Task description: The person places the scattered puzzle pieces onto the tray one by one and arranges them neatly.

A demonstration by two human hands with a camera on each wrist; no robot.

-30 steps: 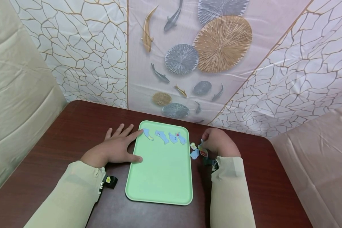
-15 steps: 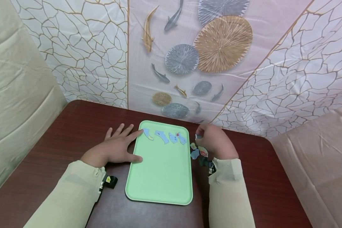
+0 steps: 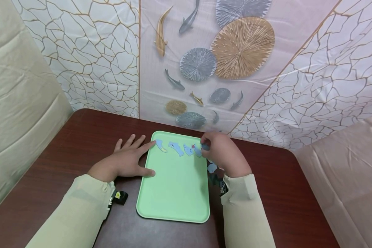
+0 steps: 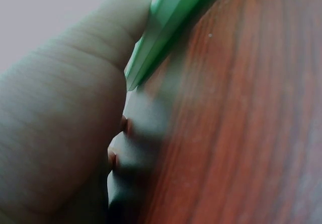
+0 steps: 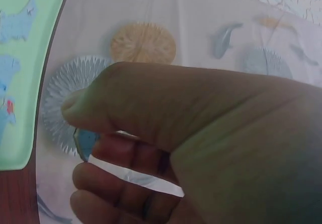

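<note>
My right hand (image 3: 224, 151) is over the top right edge of the light green tray (image 3: 173, 193). Between thumb and forefinger it pinches a small blue puzzle piece (image 5: 85, 142), mostly covered by the fingertips. Several flat light blue puzzle pieces (image 3: 175, 148) lie in a row along the tray's far end, one with a red mark near the right hand. My left hand (image 3: 125, 160) rests at the tray's left side, fingers spread, with the forefinger and thumb touching its rim. Another blue piece (image 3: 212, 167) shows on the table under the right wrist; the pieces around it are hidden.
The dark red-brown table (image 3: 282, 199) ends at the back against a hanging cloth (image 3: 186, 86) printed with fish and round leaves. Beige fabric (image 3: 18, 103) closes in the left side, and similar fabric (image 3: 347, 162) the right.
The right hand has lifted a blue piece from the small pile beside the tray and carried it left to the tray's top right. The left hand has stayed still.
</note>
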